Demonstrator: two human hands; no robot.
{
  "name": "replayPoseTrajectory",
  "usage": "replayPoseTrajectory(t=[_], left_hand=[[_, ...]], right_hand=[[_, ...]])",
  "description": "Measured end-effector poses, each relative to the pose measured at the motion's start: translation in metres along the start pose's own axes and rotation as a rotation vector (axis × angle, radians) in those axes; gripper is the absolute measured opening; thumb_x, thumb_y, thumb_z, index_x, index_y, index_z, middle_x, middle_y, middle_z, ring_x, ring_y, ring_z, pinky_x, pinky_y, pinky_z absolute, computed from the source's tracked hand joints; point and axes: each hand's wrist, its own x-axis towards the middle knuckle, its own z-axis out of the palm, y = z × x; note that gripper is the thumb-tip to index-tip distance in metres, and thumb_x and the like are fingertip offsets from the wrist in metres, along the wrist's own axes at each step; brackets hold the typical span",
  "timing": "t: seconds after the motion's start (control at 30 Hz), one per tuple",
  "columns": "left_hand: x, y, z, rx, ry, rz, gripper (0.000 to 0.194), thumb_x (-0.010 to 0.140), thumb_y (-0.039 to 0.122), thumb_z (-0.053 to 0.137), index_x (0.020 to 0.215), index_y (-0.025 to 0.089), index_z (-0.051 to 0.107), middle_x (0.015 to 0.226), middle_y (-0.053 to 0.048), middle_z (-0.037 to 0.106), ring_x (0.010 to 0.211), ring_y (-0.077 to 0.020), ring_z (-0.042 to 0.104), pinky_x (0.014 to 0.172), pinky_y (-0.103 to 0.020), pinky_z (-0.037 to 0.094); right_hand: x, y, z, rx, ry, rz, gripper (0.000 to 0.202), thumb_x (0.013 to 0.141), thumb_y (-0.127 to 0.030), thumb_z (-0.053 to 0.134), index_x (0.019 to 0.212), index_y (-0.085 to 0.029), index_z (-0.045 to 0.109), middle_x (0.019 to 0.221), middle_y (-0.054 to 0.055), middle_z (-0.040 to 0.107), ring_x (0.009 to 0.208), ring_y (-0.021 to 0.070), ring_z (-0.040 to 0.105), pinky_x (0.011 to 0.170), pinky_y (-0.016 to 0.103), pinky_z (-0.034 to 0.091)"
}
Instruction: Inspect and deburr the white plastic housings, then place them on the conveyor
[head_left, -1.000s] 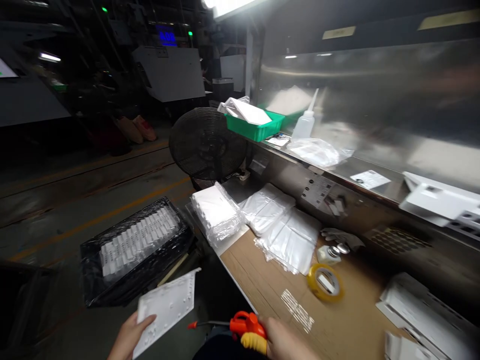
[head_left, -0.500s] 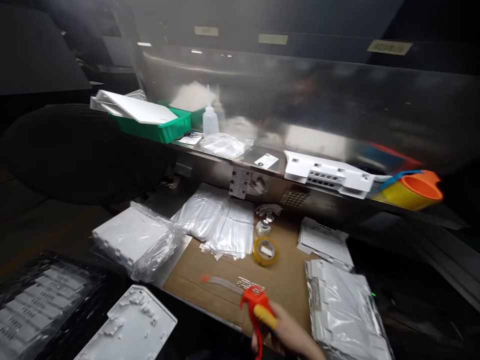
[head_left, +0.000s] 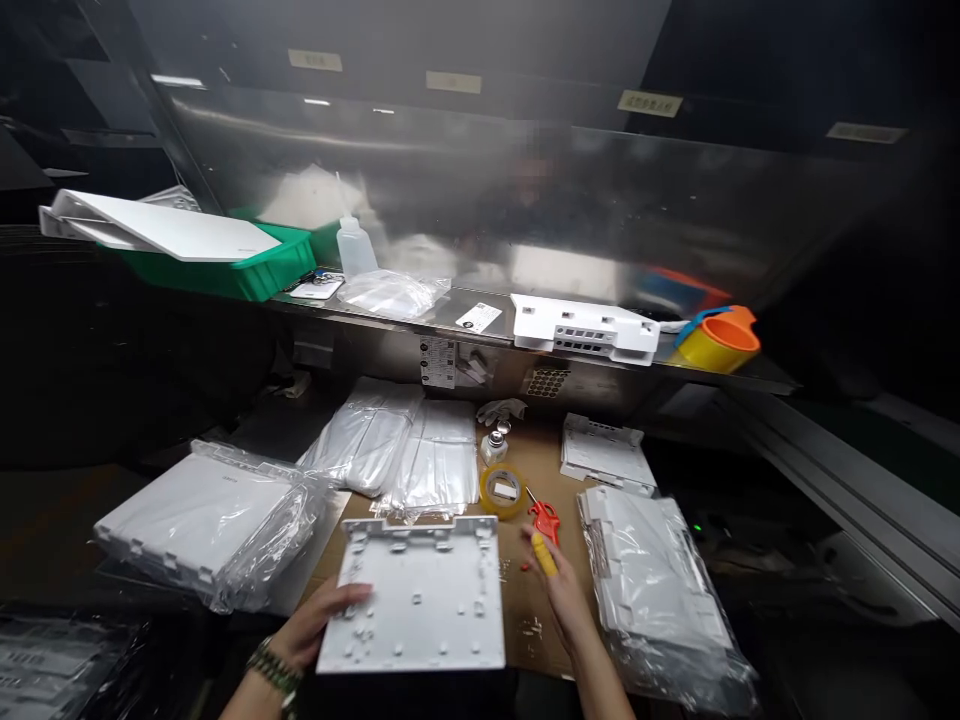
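My left hand [head_left: 319, 620], with a beaded band at the wrist, grips the left edge of a white plastic panel [head_left: 420, 590], its inner face with clips turned up. To the right of the panel is my right hand [head_left: 559, 580], fingers apart, a yellow cover on one finger. Just beyond its fingertips a red blow gun [head_left: 545, 520] lies on the brown cardboard [head_left: 555, 465]. Behind the panel sit a yellow tape roll [head_left: 502, 491] and a small metal-topped bottle [head_left: 493, 447]. Small pale pieces [head_left: 532, 630] lie on the cardboard.
Clear bags [head_left: 439, 460] lie behind the panel. Wrapped white panels stand at left [head_left: 202, 510] and right [head_left: 652, 570]. The shelf above holds a green bin [head_left: 262, 275], a squeeze bottle [head_left: 356, 250], a white part [head_left: 585, 330] and a yellow-orange tape roll [head_left: 716, 345].
My right hand has let go of the red blow gun, now on the cardboard. My left hand has come into view, and the white panel has moved from lower left to the centre. The view has shifted.
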Motion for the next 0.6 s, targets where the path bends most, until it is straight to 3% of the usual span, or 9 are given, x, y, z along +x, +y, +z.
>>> replayPoseTrajectory(t=[0.13, 0.23, 0.3, 0.4, 0.5, 0.6], left_hand=[[0.052, 0.023, 0.044, 0.188, -0.159, 0.061, 0.057, 0.063, 0.050, 0.090, 0.101, 0.011, 0.073, 0.095, -0.018, 0.079, 0.086, -0.0345, 0.076, 0.078, -0.044, 0.059], [0.090, 0.030, 0.061, 0.383, -0.177, 0.172, 0.063, 0.090, 0.070, 0.055, 0.107, 0.012, 0.072, 0.101, -0.017, 0.077, 0.096, -0.0302, 0.074, 0.087, -0.045, 0.058], [0.117, 0.034, 0.062, 0.562, -0.124, 0.275, 0.057, 0.098, 0.065, 0.045, 0.113, 0.015, 0.069, 0.111, -0.013, 0.074, 0.104, -0.0270, 0.071, 0.095, -0.048, 0.055], [0.155, 0.037, 0.050, 0.901, -0.040, 0.401, 0.038, 0.097, 0.046, 0.062, 0.122, 0.018, 0.065, 0.130, -0.011, 0.066, 0.120, -0.0283, 0.062, 0.104, -0.055, 0.049], [0.183, 0.038, 0.034, 1.225, -0.033, 0.463, 0.039, 0.095, 0.037, 0.067, 0.129, 0.019, 0.062, 0.140, -0.012, 0.059, 0.128, -0.0312, 0.057, 0.107, -0.058, 0.046], [0.200, 0.040, 0.025, 1.465, -0.057, 0.471, 0.041, 0.095, 0.036, 0.066, 0.131, 0.019, 0.060, 0.138, -0.012, 0.061, 0.124, -0.0305, 0.060, 0.104, -0.057, 0.049]], right_hand=[[-0.041, -0.007, 0.001, 0.218, -0.111, 0.203, 0.071, 0.070, -0.074, 0.078, 0.110, -0.015, 0.077, 0.102, 0.018, 0.080, 0.109, 0.0368, 0.073, 0.093, 0.053, 0.057], [-0.051, -0.021, -0.011, 0.364, -0.053, 0.284, 0.078, 0.069, -0.073, 0.080, 0.119, -0.014, 0.073, 0.102, 0.017, 0.081, 0.105, 0.0381, 0.075, 0.090, 0.052, 0.059], [-0.055, -0.034, -0.023, 0.496, 0.049, 0.328, 0.078, 0.071, -0.071, 0.079, 0.127, -0.016, 0.070, 0.107, 0.015, 0.080, 0.108, 0.0380, 0.074, 0.091, 0.052, 0.060], [-0.066, -0.055, -0.041, 0.671, 0.176, 0.337, 0.074, 0.078, -0.065, 0.076, 0.134, -0.017, 0.066, 0.118, 0.014, 0.078, 0.116, 0.0366, 0.072, 0.097, 0.052, 0.058], [-0.083, -0.072, -0.052, 0.782, 0.242, 0.254, 0.067, 0.083, -0.057, 0.076, 0.138, -0.021, 0.064, 0.127, 0.012, 0.075, 0.122, 0.0344, 0.069, 0.104, 0.050, 0.056], [-0.097, -0.081, -0.056, 0.838, 0.331, 0.184, 0.065, 0.084, -0.055, 0.076, 0.140, -0.025, 0.063, 0.131, 0.010, 0.073, 0.124, 0.0336, 0.068, 0.106, 0.050, 0.055]])
